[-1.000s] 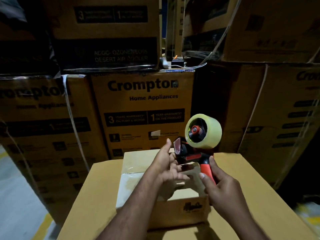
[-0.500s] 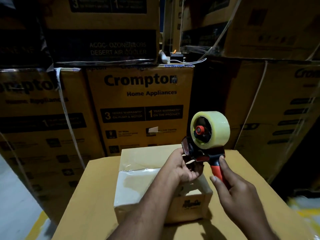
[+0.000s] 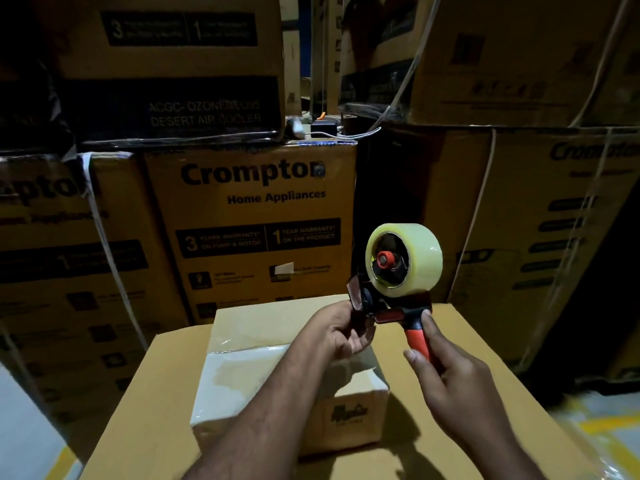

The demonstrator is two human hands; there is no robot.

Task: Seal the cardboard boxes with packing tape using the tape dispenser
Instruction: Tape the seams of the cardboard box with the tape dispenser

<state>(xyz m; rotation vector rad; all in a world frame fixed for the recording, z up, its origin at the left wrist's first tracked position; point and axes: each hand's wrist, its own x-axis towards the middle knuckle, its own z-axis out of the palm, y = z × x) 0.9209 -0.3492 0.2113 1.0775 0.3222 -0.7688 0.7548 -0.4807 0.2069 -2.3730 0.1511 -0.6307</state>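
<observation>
A small cardboard box (image 3: 263, 386), its top partly covered with shiny clear tape, sits on a large brown carton (image 3: 485, 358). Above its far right corner I hold a tape dispenser (image 3: 391, 299) with a red and black handle and a roll of clear tape (image 3: 420, 258). My right hand (image 3: 450, 382) grips the handle from below. My left hand (image 3: 341, 332) has its fingers curled at the dispenser's front end, by the blade guard. Whether they pinch a tape end I cannot tell.
Tall Crompton appliance cartons (image 3: 256, 216) are stacked close behind and on both sides, some bound with white straps (image 3: 107, 244). A small dark device with a white cable (image 3: 322, 128) lies on top of the middle carton. Pale floor (image 3: 24, 427) shows at lower left.
The dispenser has shifted right and a little up in my right hand. My left hand, open below it a second ago, has curled its fingers around the dispenser's front end.
</observation>
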